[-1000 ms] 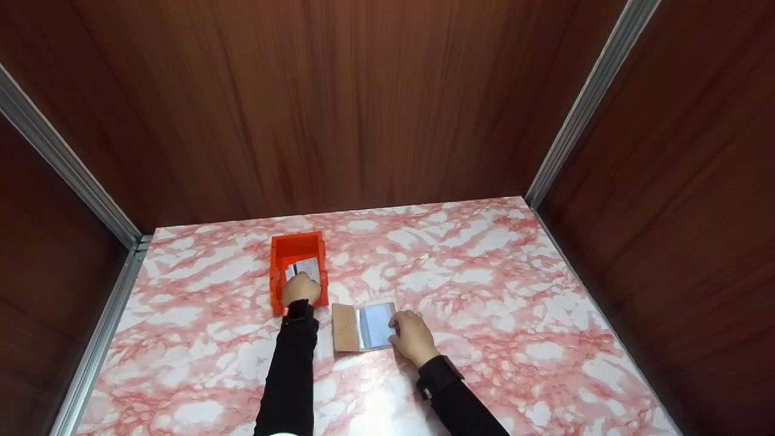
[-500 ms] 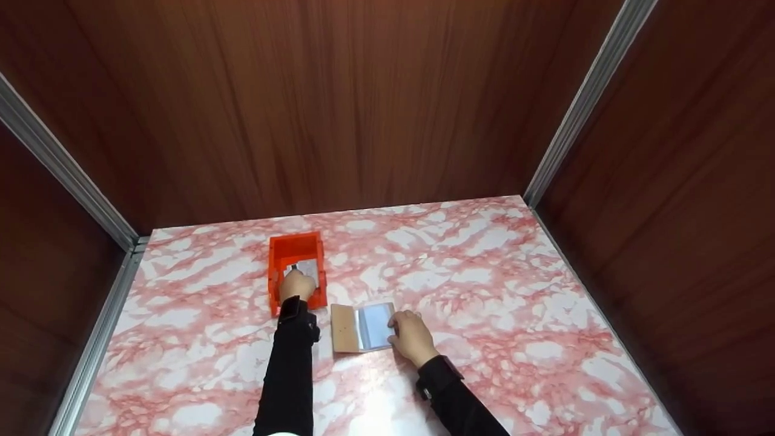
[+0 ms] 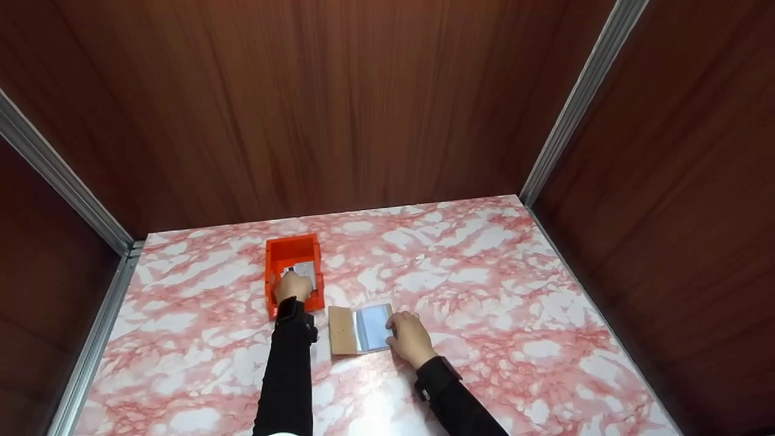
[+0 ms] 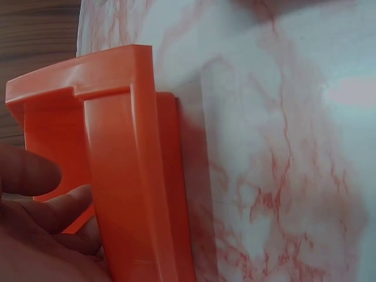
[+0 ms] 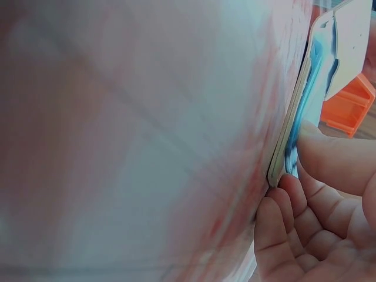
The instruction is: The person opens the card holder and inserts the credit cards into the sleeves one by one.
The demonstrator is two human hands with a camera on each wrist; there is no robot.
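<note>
An orange bin (image 3: 292, 248) stands on the table's left half, with flat grey-white cards (image 3: 306, 274) inside. My left hand (image 3: 293, 286) reaches over its near end to the cards. Loosely bent, its thumb and fingers are apart in the left wrist view, with nothing visible between them; the bin wall hides some fingertips. A card holder (image 3: 343, 331) lies spread beside the bin, tan cover to the left and bluish clear sleeves (image 3: 374, 327) to the right. At its right edge my right hand (image 3: 412, 339) pinches the sleeves, thumb on top and fingertips against the lower edge.
The red-and-white marbled table (image 3: 484, 278) bears the bin and holder. Dark wood-look panels (image 3: 339, 109) enclose its back and sides, with metal corner rails (image 3: 581, 103). Black sleeves and wrist straps cover both forearms.
The left hand stays in the bin, and the cards beneath it lie lower and flatter than a second ago. The right hand keeps its place on the holder. The head view shifts slightly.
</note>
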